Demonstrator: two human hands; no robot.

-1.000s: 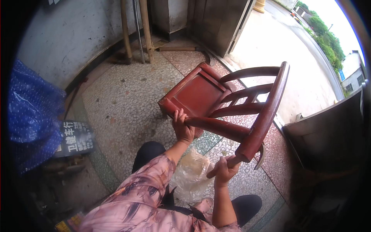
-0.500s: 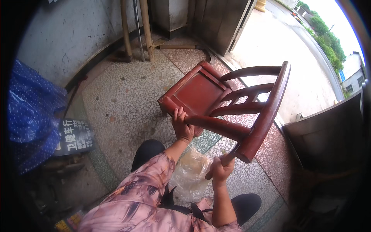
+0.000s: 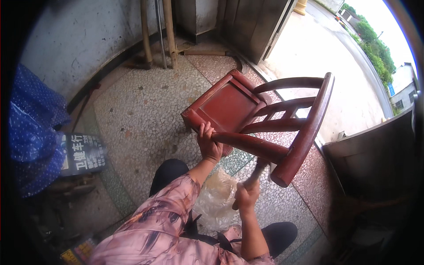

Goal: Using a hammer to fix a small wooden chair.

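Observation:
A dark red wooden chair [image 3: 227, 104] is tilted in front of me, its seat towards the far left and its slatted back towards the right. My left hand [image 3: 208, 143] is closed round the near back post, where it meets the seat. Below the top rail [image 3: 304, 132], my right hand [image 3: 247, 194] grips the wooden handle of a hammer [image 3: 253, 178]. The hammer's dark head is blurred and partly hidden behind the post. Between my knees, a crumpled clear plastic bag [image 3: 214, 198] lies on the floor.
Wooden poles [image 3: 168, 35] and a metal rod lean by the far wall. A blue dotted cloth [image 3: 39, 132] hangs at left above a dark printed board [image 3: 86, 154]. At right, a dark metal panel [image 3: 371, 150] stands beside the doorway, with a road beyond.
My right hand has moved slightly left and down with the hammer, its head now nearer the post. The left hand keeps its hold, and the chair has barely shifted.

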